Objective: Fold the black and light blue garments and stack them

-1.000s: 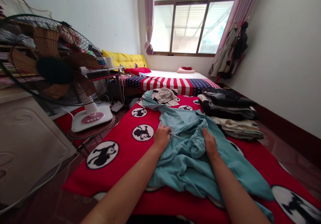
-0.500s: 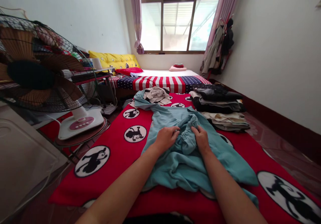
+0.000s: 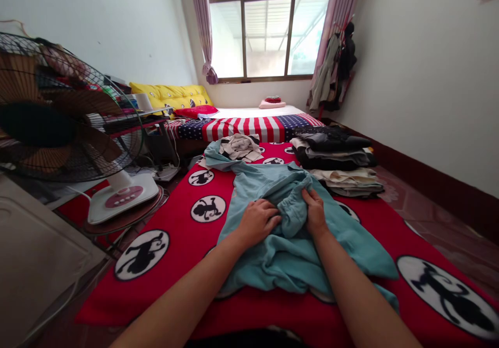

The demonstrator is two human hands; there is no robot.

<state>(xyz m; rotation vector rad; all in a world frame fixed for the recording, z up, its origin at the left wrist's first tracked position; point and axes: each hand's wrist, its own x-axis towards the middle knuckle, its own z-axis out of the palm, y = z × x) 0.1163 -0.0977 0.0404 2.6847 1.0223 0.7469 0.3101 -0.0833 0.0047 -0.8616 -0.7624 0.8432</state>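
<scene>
A teal long-sleeved top [image 3: 273, 262] lies rumpled across the red blanket, one sleeve [image 3: 218, 158] stretched toward the far left. In its middle is a bunched, gathered fold of the same cloth [image 3: 294, 207]. My left hand [image 3: 259, 220] rests on the left of this fold, its fingers curled over the cloth and fingertips partly hidden. On the other side my right hand [image 3: 315, 210] pinches the fold's right edge between thumb and fingers.
The red blanket [image 3: 167, 280] has round monkey prints. Folded clothes [image 3: 331, 147] are stacked at the right, and a crumpled beige garment [image 3: 241, 147] lies at the far left. A standing fan [image 3: 122, 192] is at left; a bed [image 3: 241, 129] stands below the window.
My left hand has flattened somewhat over the cloth, its fingers lower and less pinched. My right hand keeps its hold on the fold. The whole view has shifted slightly.
</scene>
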